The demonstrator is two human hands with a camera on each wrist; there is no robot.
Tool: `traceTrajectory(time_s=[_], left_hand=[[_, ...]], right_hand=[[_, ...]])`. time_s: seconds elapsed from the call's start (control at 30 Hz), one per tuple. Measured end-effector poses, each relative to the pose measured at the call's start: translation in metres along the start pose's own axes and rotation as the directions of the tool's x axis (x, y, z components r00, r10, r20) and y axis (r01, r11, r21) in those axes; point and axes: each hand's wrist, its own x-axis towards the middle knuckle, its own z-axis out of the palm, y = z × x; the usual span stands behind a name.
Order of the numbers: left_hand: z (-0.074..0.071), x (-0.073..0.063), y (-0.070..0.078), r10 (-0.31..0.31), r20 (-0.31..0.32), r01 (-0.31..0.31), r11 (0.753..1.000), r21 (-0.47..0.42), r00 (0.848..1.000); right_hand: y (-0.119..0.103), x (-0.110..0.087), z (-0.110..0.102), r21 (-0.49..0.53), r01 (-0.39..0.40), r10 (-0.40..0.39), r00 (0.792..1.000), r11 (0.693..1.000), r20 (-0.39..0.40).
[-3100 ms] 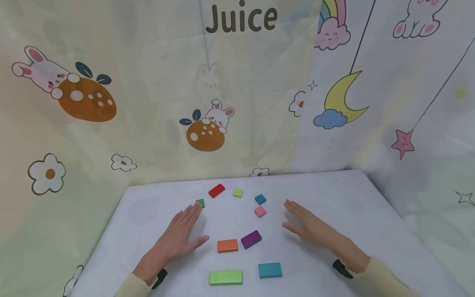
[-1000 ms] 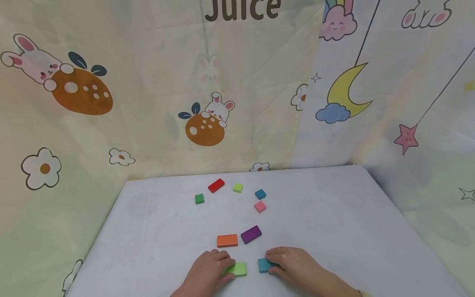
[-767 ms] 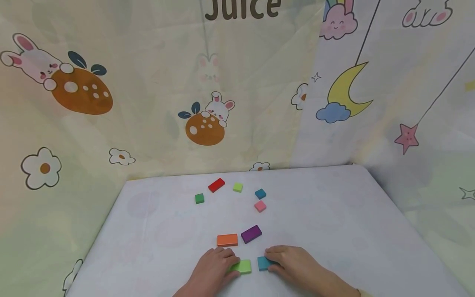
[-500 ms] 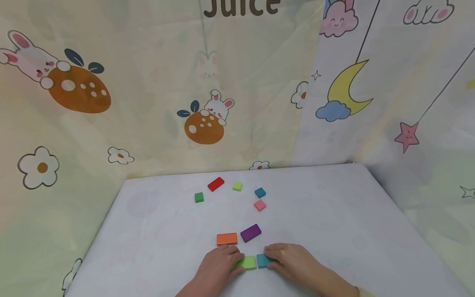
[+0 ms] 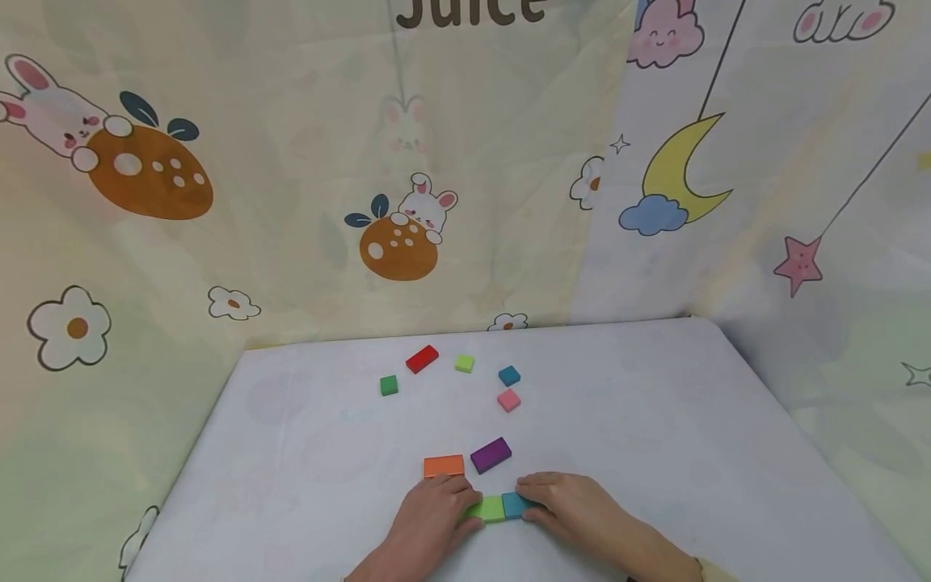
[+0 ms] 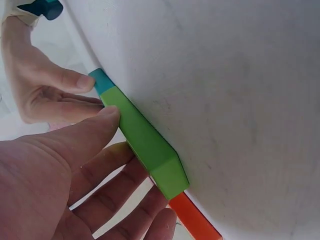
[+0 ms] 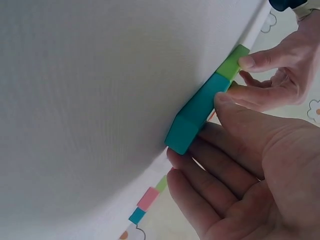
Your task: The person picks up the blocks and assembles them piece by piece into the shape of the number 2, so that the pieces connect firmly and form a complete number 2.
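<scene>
A light green block and a teal block lie end to end on the white table, their short ends meeting. My left hand pinches the green block between thumb and fingers; in the left wrist view the thumb sits on the near long side of the green block. On the other side, my right hand grips the teal block the same way, and the right wrist view shows the teal block between its thumb and fingers. Parts of both blocks are hidden under the hands in the head view.
Just beyond the hands lie an orange block and a purple block. Farther back are a red block and small green, lime, blue and pink blocks. A printed curtain hangs behind the table.
Both hands came down from mid-air and took hold of the green and teal blocks. The left hand then slid the green block right until its end met the teal one.
</scene>
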Motion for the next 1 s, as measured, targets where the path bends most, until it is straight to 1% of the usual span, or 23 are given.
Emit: traceTrajectory(time_s=[0.23,0.5,0.7,0.87,1.0], left_hand=[[0.0007,0.0006,0.0002,-0.005,-0.017,0.006,1.0,0.012,1.0],[-0.0001,0.0013,0.0012,-0.001,-0.024,0.002,1.0,0.023,1.0],[0.0003,0.0006,0.0022,0.005,-0.023,-0.004,1.0,0.031,1.0],[0.0005,0.0006,0.0029,-0.006,-0.024,0.007,0.999,0.033,1.0],[0.0003,0.0008,0.003,-0.013,-0.022,0.013,1.0,0.026,1.0]], right_hand=[[-0.0014,-0.001,0.0016,-0.013,-0.011,0.01,1.0,1.0,-0.004],[-0.0062,-0.0023,0.0024,-0.023,-0.054,0.054,0.998,0.998,-0.015],[-0.0061,-0.0022,0.0023,-0.032,-0.029,0.028,0.999,0.999,-0.027],[-0.0043,-0.0012,0.0015,-0.042,-0.01,0.009,1.0,0.999,-0.026],[-0.0043,-0.0013,0.0015,-0.046,-0.009,0.008,1.0,0.999,-0.029]])
